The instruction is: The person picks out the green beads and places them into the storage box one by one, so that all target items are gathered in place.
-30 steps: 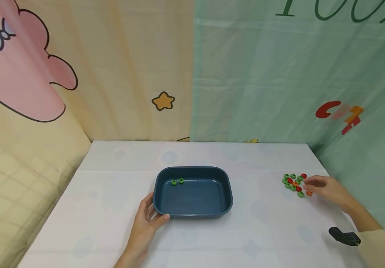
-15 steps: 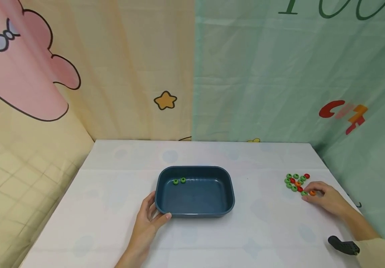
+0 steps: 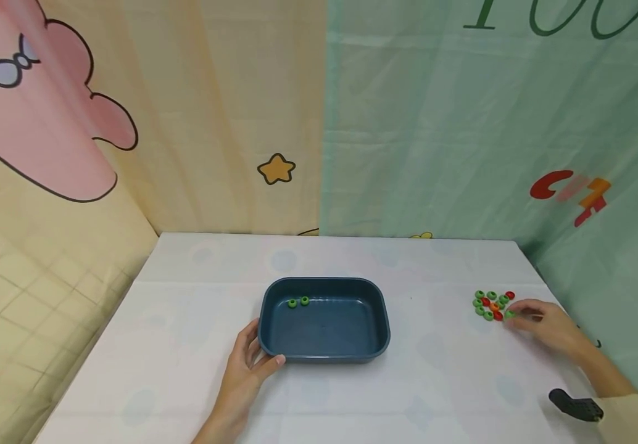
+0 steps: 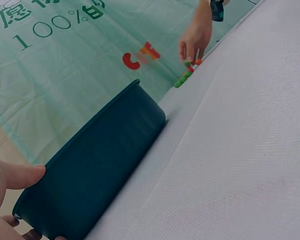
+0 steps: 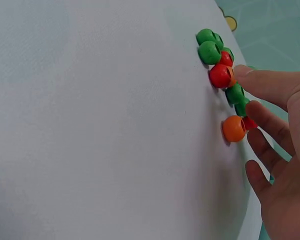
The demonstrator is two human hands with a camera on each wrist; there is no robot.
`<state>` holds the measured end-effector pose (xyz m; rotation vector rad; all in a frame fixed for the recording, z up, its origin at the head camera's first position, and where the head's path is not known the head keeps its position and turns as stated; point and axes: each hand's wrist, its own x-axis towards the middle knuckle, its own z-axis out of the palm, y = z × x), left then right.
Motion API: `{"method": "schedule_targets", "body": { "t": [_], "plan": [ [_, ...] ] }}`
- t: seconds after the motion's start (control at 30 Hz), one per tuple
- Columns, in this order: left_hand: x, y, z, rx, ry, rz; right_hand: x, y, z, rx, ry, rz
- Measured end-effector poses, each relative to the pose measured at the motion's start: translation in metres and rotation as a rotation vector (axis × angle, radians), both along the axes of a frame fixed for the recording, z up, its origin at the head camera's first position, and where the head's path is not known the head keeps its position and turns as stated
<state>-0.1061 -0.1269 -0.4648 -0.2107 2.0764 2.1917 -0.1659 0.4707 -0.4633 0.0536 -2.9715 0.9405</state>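
My left hand (image 3: 240, 373) grips the near left corner of a dark blue rectangular tray (image 3: 324, 357), thumb at its rim and fingers along the side. Inside the tray lie two green beads (image 3: 305, 301). Over at the right, my right hand (image 3: 551, 327) pinches a green bead (image 3: 510, 314) between thumb and fingertips. Beside it is a cluster of small round beads with holes: green ones (image 5: 209, 52), red ones (image 5: 220, 76) and orange ones (image 5: 234, 129). In the head view the right hand covers the nearer orange bead.
A white cloth with pale spots covers the table (image 3: 430, 382). Printed curtains (image 3: 435, 123) hang behind and at both sides, close to the table's edges. A black strap-like piece (image 3: 574, 405) sticks out from the right sleeve (image 3: 635, 419).
The right hand came down toward the near side of the cluster, took hold of a green bead and raised it slightly. The left hand stays at the tray. The head view shifted slightly.
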Motion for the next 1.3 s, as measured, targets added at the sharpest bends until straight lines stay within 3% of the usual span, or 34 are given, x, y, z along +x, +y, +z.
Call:
{"method": "schedule_targets", "body": {
  "t": [0.23,0.47,0.63,0.87,1.1,1.3],
  "plan": [
    [0.001,0.0,0.0,0.001,-0.019,-0.001,-0.006,-0.014,0.006,-0.06,-0.039,0.007],
    [0.0,0.002,0.001,0.003,0.001,0.0,-0.019,-0.034,0.016,-0.013,0.046,0.034],
    [-0.001,0.002,0.0,0.004,0.004,0.005,-0.024,-0.05,0.025,-0.076,-0.013,0.044],
    [0.001,0.0,0.001,0.013,0.018,-0.003,-0.036,-0.074,0.033,-0.072,-0.007,0.134],
    [0.0,-0.001,0.001,0.015,0.018,-0.001,-0.049,-0.099,0.04,-0.051,-0.002,0.172],
    [0.0,0.0,0.001,0.012,0.025,0.0,-0.059,-0.116,0.042,-0.089,0.0,0.248]
  ]
}}
